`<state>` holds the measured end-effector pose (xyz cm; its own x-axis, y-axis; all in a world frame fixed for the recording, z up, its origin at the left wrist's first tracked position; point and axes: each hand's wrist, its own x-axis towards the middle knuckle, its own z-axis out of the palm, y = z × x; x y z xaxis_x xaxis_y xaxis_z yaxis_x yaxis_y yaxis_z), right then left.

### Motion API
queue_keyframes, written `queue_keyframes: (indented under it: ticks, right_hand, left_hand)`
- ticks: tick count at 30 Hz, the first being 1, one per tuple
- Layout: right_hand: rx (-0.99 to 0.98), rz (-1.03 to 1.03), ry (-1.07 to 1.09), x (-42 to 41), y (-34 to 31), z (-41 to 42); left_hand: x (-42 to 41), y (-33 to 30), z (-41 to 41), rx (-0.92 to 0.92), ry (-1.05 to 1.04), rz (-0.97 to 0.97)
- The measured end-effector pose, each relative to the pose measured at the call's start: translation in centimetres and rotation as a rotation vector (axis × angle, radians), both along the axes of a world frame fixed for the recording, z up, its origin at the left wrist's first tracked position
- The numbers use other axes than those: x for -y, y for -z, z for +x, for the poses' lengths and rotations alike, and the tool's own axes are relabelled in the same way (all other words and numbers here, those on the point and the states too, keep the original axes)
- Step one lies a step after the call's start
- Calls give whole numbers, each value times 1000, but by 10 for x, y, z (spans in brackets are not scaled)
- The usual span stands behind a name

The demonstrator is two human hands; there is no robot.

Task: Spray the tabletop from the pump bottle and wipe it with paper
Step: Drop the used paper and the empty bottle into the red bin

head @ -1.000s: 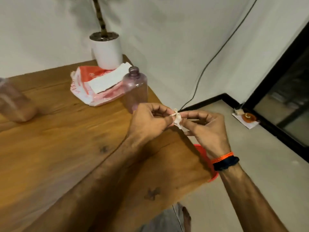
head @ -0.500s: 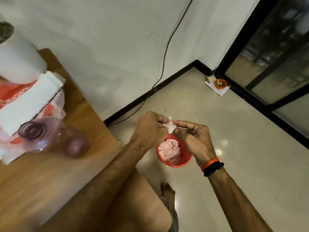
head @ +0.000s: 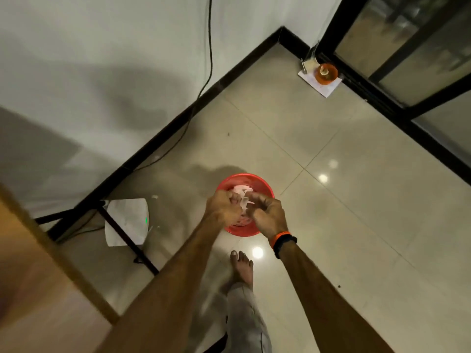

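My left hand (head: 224,208) and my right hand (head: 265,215) are close together above a red bin (head: 262,183) on the floor. Between their curled fingers they pinch a small crumpled piece of white paper (head: 246,201). Pale crumpled paper lies inside the bin under my hands. Only the edge of the wooden table (head: 30,263) shows at the lower left. The pump bottle is out of view.
A black table leg frame (head: 127,240) and a white sheet (head: 127,220) stand on the tiled floor near the wall. My bare foot (head: 242,268) is just below the bin. A small orange object (head: 325,73) on a white sheet sits by the glass door.
The view has swung from the tabletop down to the floor. Both hands, still pinching the paper wad, have moved off the table and down over the red bin.
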<state>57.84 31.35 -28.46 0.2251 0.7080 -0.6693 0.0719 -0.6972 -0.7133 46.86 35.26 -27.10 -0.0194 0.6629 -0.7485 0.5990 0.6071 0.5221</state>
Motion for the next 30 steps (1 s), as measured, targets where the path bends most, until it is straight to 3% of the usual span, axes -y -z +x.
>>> queue_keyframes:
  ticks: [7, 15, 22, 30]
  right_hand:
    - [-126, -145, 30, 0, 57, 14]
    - [-21, -208, 46, 4, 55, 33]
    - [-7, -93, 45, 16, -28, 20]
    - [17, 137, -42, 50, -164, -28]
  left_hand:
    - [6, 44, 18, 39, 7, -84]
    - [8, 45, 16, 71, -56, -125]
    - [25, -22, 8, 92, -188, -43]
    - [74, -153, -48, 282, -483, 281]
